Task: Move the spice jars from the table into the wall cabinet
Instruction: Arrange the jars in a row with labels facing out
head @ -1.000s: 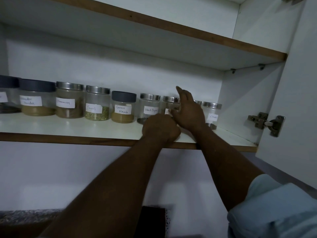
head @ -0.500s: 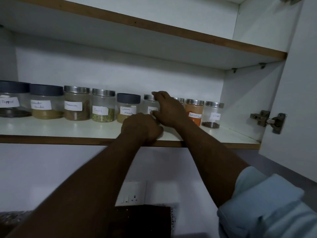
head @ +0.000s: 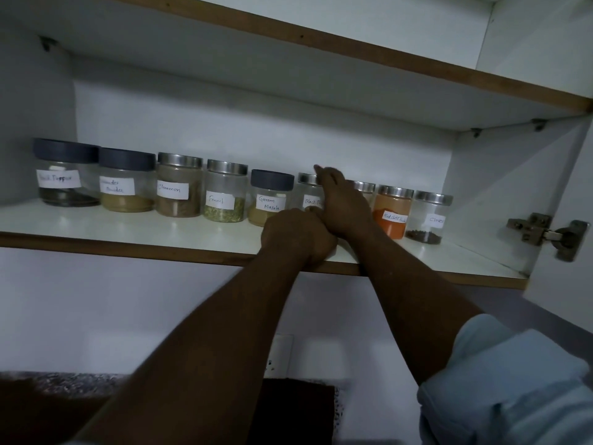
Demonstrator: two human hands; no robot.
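9 spice jars (head: 179, 205) stand upright in 1 tight row along the wall cabinet's lower shelf (head: 96, 226). from the left: black pepper jar (head: 65, 178) and coriander powder jar (head: 126, 184), both dark-lidded, then the steel-lidded cinnamon jar (head: 179, 187) and fennel jar (head: 226, 194), then the dark-lidded garam masala jar (head: 271, 200).

next is a steel-lidded jar with a label starting "black" (head: 308, 195), half covered by the right hand (head: 343, 207). that hand reaches in with its back to the camera, fingers (head: 322, 175) pointing up past the lid. it also hides most of the 7th jar (head: 364, 189), just a lid and a strip of glass showing. its grip, i cannot tell, the palm side is hidden.

right of the hand and clear of it are the red chilli powder jar (head: 393, 216) and the cloves jar (head: 430, 216), which closes the row near the side wall.

the left hand (head: 298, 236) sits at the shelf's front edge, touching the right wrist, fingers curled into a fist. whether that grip holds anything, i cannot tell.

further out: the upper shelf (head: 321, 46) overhead, a door hinge (head: 545, 234) at right, a light blue sleeve (head: 507, 390) on the right arm, a wall socket (head: 279, 354) below the shelf, and a speckled desk (head: 64, 380) at bottom left.
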